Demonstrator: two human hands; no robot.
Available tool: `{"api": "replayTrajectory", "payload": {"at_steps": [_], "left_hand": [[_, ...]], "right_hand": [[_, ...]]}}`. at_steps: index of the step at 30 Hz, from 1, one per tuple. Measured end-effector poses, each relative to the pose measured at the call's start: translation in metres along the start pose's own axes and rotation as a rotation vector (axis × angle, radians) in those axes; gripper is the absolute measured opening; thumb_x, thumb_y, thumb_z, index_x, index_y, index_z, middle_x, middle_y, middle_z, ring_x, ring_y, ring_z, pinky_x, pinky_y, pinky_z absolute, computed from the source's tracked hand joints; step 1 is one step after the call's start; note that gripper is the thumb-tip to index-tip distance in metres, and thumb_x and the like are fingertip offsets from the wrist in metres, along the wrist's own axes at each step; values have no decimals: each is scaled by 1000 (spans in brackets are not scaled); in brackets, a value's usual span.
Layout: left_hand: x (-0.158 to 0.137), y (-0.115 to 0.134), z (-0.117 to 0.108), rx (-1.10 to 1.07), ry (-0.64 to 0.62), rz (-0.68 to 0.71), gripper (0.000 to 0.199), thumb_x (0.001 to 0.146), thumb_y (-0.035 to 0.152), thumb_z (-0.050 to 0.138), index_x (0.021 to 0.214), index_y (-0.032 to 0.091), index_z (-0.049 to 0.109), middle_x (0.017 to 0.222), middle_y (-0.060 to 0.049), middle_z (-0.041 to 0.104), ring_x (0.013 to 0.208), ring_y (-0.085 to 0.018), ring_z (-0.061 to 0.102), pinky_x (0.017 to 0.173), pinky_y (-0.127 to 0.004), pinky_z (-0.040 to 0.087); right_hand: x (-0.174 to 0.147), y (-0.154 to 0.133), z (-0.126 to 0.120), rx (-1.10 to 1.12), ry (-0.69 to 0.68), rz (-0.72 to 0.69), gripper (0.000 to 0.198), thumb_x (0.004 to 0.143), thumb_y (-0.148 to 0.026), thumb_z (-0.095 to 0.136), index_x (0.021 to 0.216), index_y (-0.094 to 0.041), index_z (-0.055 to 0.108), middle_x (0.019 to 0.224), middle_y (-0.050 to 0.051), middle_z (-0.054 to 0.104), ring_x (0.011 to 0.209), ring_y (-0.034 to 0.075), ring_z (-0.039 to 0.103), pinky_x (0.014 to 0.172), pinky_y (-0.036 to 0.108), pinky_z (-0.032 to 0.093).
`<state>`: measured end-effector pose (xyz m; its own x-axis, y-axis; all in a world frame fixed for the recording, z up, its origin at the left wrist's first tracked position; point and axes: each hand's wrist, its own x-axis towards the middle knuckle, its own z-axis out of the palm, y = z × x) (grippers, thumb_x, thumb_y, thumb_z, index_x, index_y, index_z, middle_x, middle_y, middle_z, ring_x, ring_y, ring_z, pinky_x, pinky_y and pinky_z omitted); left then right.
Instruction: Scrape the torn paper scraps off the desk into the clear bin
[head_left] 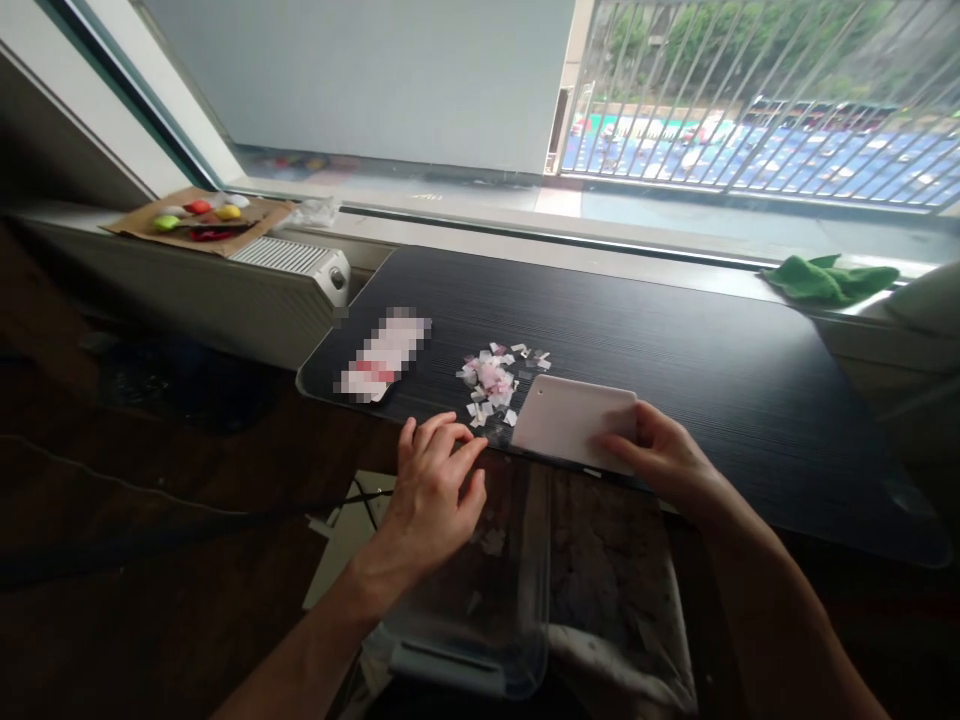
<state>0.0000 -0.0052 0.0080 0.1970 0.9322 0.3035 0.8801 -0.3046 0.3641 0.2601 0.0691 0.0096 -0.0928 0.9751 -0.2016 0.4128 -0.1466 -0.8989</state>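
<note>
My right hand (pixel 664 455) grips the right end of a thin, pale pink rectangular board (pixel 566 415) with a small hole in one corner. Thumb on top, it holds the board low over the front of the black tabletop. Just left of the board lies a loose heap of small white and pink paper-like scraps (pixel 491 380). My left hand (pixel 442 480) is at the table's front edge, below the heap, its fingers apart and nothing in them. Under that edge is a clear plastic bin (pixel 536 590), with a few pale bits visible inside.
A blurred-out pinkish item (pixel 386 355) lies on the left of the black table (pixel 660 330). Behind are a green cloth (pixel 829 280) on the sill and a radiator (pixel 292 275). Cardboard (pixel 135 228) at left bears several coloured lumps. A dark cable crosses near my left wrist.
</note>
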Motion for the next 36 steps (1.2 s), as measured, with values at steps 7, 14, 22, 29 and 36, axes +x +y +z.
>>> {"api": "replayTrajectory", "payload": {"at_steps": [7,14,22,29,36], "left_hand": [[-1,1,0,-9,4,-17,29,86,16,49,109,18,65,107,-8,62,122,-29,49,110,-61,27],[-3,-1,0,5,6,-13,29,86,16,48,109,19,65,106,-9,63,121,-30,50,110,-61,27],[-3,-1,0,16,1,-29,30,86,16,48,110,18,66,107,-9,63,121,-30,50,109,-61,28],[-5,-5,1,15,10,-39,29,86,16,48,109,18,65,107,-9,63,121,-29,50,110,-61,27],[-5,-6,3,13,8,-49,29,85,15,48,108,17,66,106,-10,64,121,-29,50,110,-60,27]], "right_hand": [[-6,-7,-2,41,6,43,32,61,-37,70,86,-20,61,73,0,65,67,17,59,60,29,47],[-5,-1,1,66,-7,65,30,62,-36,72,85,-21,61,76,1,67,69,19,61,59,30,49],[-14,-2,10,-30,29,-47,21,72,-34,66,87,-23,59,75,-1,64,66,17,57,59,29,47],[-3,-2,20,-22,12,-39,23,72,-34,66,89,-21,58,76,0,64,66,17,58,60,29,47],[-4,-3,33,83,-6,-30,25,72,-35,65,91,-22,60,81,1,66,72,19,61,64,30,49]]}}
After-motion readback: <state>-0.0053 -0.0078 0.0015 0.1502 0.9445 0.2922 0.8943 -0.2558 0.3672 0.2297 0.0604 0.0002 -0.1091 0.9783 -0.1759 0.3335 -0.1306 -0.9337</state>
